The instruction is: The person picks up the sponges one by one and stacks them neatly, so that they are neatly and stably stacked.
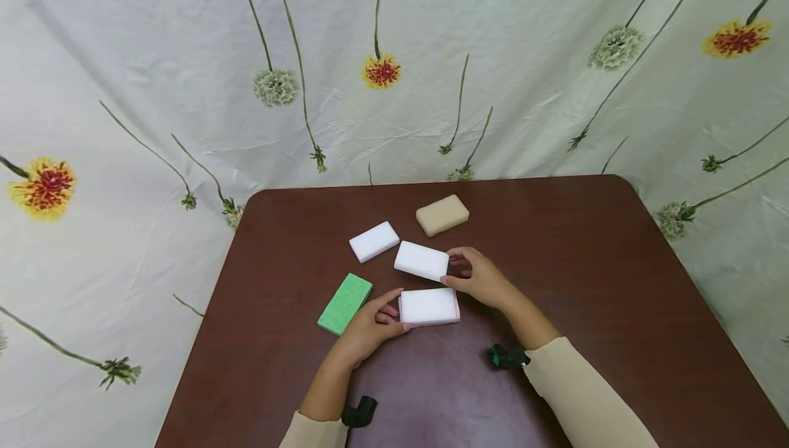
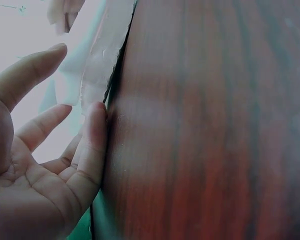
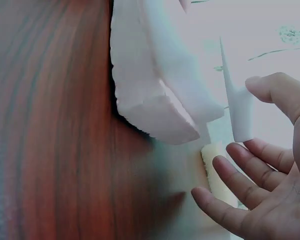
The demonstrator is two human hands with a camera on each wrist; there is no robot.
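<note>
Near the centre of the head view, the right hand (image 1: 481, 279) pinches a white sponge (image 1: 422, 260) at its right end, the thumb at the nearer corner and the fingers at the farther one, parted by the sponge's width; the right wrist view shows the outer fingers spread and holding nothing; whether this sponge touches the bench (image 1: 573, 249) I cannot tell.

Just below it in the head view lies a stack of two, an upper white sponge (image 1: 429, 306) on a pink-tinged sponge (image 3: 135, 65) whose edge shows beneath; the left hand (image 1: 372, 325) grips the stack's left end, thumb and forefinger set apart at its two corners; in the left wrist view the lowest finger lies close along the bench surface.

A green sponge (image 1: 345, 304) lies tilted to the left of the stack, beside the left hand; a small white sponge (image 1: 374, 242) sits above and left of the pinched one, near its corner; a beige sponge (image 1: 442, 215) lies higher, toward the bench's far edge.

Pale sleeves (image 1: 585, 386) cover both forearms, with dark wrist devices (image 1: 359, 412) at the cuffs; a flowered cloth (image 1: 185, 44) fills the top and sides of the frame.
</note>
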